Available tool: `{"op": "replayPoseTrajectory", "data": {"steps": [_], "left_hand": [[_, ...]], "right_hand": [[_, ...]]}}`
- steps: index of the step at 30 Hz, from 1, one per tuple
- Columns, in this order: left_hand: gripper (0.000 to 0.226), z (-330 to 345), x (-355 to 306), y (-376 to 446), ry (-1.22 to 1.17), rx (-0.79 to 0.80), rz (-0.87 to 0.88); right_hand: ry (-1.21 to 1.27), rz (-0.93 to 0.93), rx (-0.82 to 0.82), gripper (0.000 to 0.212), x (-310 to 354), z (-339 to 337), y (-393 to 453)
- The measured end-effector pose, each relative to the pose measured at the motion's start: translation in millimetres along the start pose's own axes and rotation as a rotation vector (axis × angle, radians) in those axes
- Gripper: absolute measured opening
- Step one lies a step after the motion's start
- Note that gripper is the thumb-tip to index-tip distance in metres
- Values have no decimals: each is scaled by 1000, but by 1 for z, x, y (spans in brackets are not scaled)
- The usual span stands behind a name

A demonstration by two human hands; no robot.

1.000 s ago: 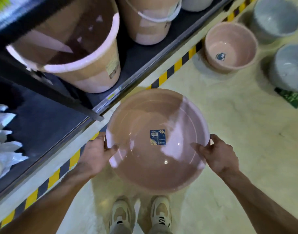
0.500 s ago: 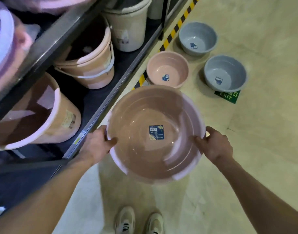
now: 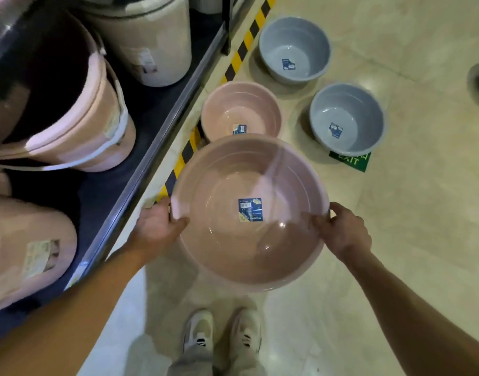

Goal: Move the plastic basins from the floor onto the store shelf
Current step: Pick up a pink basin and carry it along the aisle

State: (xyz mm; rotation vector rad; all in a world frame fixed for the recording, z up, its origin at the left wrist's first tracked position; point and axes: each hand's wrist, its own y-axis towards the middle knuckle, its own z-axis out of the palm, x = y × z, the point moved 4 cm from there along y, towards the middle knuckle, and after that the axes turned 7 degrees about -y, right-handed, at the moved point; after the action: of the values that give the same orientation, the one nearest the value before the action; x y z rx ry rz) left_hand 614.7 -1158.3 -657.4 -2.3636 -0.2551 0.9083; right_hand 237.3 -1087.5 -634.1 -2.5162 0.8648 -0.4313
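While pink buckets are seen standing on the dark store shelf at the left, a large pink basin is held above the floor, just beside the shelf edge; its left rim is clasped by the left hand, its right rim by the right hand, thumbs inside. Beyond it, a smaller pink basin and two grey basins are left on the floor

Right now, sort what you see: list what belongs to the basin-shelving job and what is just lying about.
Job:
held pink basin, gripped by left hand and right hand
pink floor basin
far grey basin
near grey basin
store shelf

Lying about:
pink buckets
cream bucket
green exit sticker
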Motion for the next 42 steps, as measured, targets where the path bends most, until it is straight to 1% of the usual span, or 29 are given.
{"op": "replayPoseTrajectory", "data": {"steps": [2, 5, 7, 12, 15, 20, 23, 25, 28, 32, 36, 39, 42], "left_hand": [[24, 1, -12, 25, -47, 15, -11], [31, 1, -32, 66, -58, 31, -33], [32, -3, -46, 93, -54, 23, -55], [38, -10, -77, 155, -54, 44, -99], [41, -10, -91, 189, -68, 46, -136], [34, -17, -110, 249, -47, 42, -149], [25, -16, -119, 285, -80, 60, -170], [24, -14, -120, 309, -61, 59, -175], [34, -9, -120, 346, -2, 46, -176], [41, 7, -110, 387, 55, 45, -206], [42, 22, -91, 411, 78, 1, -221], [43, 34, -74, 421, 89, -12, -236], [43, 45, -65, 426, 101, -45, -243]], "right_hand": [[3, 8, -2, 38, 6, -3, 26], [15, 34, 20, 34, 15, -7, 67], [40, 28, 33, 34, 25, -9, 97], [7, 15, 51, 38, 48, -24, 165], [16, 15, 63, 36, 64, -29, 204], [43, 20, 116, 28, 91, -25, 256], [61, 33, 115, 24, 103, -18, 288], [59, 33, 100, 24, 111, -11, 309], [62, 14, 65, 25, 119, 4, 342], [78, -15, 58, 25, 130, 35, 379], [84, -43, 61, 21, 138, 61, 400], [57, -61, 99, 26, 140, 81, 410], [35, -43, 77, 31, 140, 91, 417]]}}
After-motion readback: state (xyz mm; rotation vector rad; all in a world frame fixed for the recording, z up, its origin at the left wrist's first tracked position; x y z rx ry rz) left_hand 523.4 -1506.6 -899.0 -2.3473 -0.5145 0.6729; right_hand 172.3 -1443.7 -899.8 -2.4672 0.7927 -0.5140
